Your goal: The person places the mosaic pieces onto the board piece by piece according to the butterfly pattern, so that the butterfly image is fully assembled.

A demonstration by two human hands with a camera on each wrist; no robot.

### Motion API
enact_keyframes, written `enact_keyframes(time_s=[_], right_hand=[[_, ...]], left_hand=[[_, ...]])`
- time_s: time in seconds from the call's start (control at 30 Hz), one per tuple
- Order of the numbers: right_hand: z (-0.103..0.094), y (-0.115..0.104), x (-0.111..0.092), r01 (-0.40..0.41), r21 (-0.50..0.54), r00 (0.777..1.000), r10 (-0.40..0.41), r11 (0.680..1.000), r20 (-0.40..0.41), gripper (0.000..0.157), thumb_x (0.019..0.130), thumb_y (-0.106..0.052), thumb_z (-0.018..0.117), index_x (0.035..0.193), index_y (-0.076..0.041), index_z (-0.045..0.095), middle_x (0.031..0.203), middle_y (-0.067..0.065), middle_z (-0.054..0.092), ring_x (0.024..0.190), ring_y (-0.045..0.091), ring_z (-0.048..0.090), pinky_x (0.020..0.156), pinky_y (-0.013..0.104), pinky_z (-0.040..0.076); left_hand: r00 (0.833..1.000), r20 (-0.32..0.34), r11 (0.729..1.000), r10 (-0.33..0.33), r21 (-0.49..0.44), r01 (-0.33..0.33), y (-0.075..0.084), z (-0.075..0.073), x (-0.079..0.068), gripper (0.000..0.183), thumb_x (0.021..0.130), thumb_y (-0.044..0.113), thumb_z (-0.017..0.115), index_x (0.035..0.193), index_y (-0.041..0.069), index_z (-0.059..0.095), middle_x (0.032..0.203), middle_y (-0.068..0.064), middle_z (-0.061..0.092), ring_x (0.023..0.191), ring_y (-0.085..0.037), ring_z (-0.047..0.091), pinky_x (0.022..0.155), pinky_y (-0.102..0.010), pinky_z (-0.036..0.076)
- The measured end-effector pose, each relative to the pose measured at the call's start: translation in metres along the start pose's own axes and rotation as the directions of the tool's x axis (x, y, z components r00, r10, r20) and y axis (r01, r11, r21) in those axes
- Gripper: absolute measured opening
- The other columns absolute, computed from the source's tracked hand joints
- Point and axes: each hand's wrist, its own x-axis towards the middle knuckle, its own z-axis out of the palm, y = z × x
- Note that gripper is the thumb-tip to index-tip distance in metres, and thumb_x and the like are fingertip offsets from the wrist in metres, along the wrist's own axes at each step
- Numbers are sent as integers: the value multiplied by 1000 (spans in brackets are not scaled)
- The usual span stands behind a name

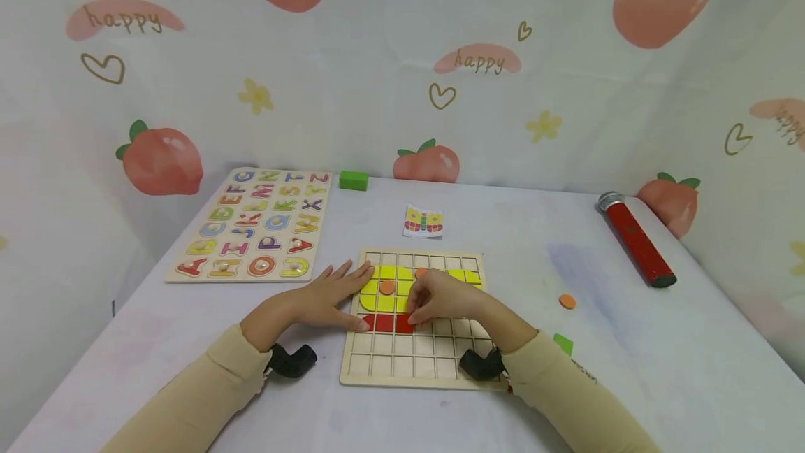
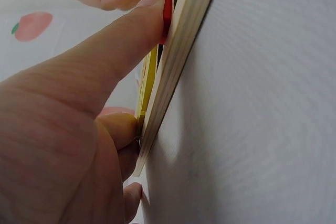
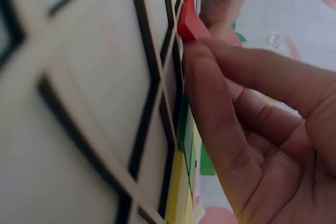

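Note:
A wooden grid board (image 1: 402, 365) lies on the table in front of me. Yellow tiles (image 1: 385, 273) and orange discs (image 1: 386, 287) fill part of its upper rows, and red tiles (image 1: 377, 322) sit in a row below them. My left hand (image 1: 342, 292) lies flat on the board's left edge with straight fingers, its thumb (image 2: 121, 40) against the red tiles (image 2: 167, 3). My right hand (image 1: 415, 313) pinches a red tile (image 1: 405, 325) at the board's surface. In the right wrist view the fingers (image 3: 210, 103) hold that red tile (image 3: 190, 22) tilted, one edge in a cell of the board (image 3: 94, 77).
An alphabet puzzle board (image 1: 254, 224) lies at the back left with a green block (image 1: 353, 180) beside it. A pattern card (image 1: 423, 221) sits behind the grid board. To the right are an orange disc (image 1: 567, 301), a green tile (image 1: 563, 343) and a red cylinder (image 1: 636, 240).

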Motion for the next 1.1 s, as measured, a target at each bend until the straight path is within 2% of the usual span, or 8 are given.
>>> enact_keyframes(time_s=[0.13, 0.37, 0.6, 0.8, 1.1], right_hand=[[3, 3, 1, 37, -72, 999, -38, 997, -14, 9, 79, -8, 73, 78, -2, 67, 68, 1, 62, 58, 7, 55, 58, 19, 51], [6, 3, 3, 31, -75, 999, -33, 997, -22, 9, 79, -7, 73, 77, -1, 66, 66, 2, 62, 55, 7, 54, 54, 19, 51], [5, 0, 0, 23, -106, 999, -26, 994, -27, 7, 80, -7, 72, 79, -2, 67, 70, 2, 64, 59, 7, 55, 57, 18, 51], [-6, 2, -20, 19, -98, 999, -23, 995, -45, 6, 82, -10, 70, 85, -5, 68, 74, 1, 66, 63, 8, 59, 61, 20, 51], [-26, 24, -67, -66, 6, 992, 67, 998, -111, 19, 83, -18, 70, 95, -2, 68, 78, 2, 66, 71, 14, 58, 66, 26, 53]], left_hand=[[1000, 2, 1000, 0, -4, 0, -1, 1, 1, 101, 76, 62, 63, 151, 18, 11, 159, 1, 6, 146, -30, -4, 117, -52, -4], [1000, 1, 1000, 2, -10, -2, -1, 0, 0, 100, 77, 60, 64, 151, 18, 11, 159, 1, 6, 146, -30, -4, 117, -52, -4], [1000, 1, 1000, 3, -8, -3, -1, 0, 0, 100, 77, 62, 63, 151, 19, 11, 159, 2, 5, 146, -29, -4, 117, -52, -4], [1000, 2, 1000, -11, 4, 11, 0, -1, -1, 101, 76, 63, 62, 151, 21, 9, 158, 4, 4, 146, -28, -6, 118, -50, -4], [1000, 5, 1000, 9, -11, -9, -1, 0, -1, 100, 77, 60, 64, 151, 20, 10, 159, 2, 5, 146, -29, -5, 117, -51, -4]])
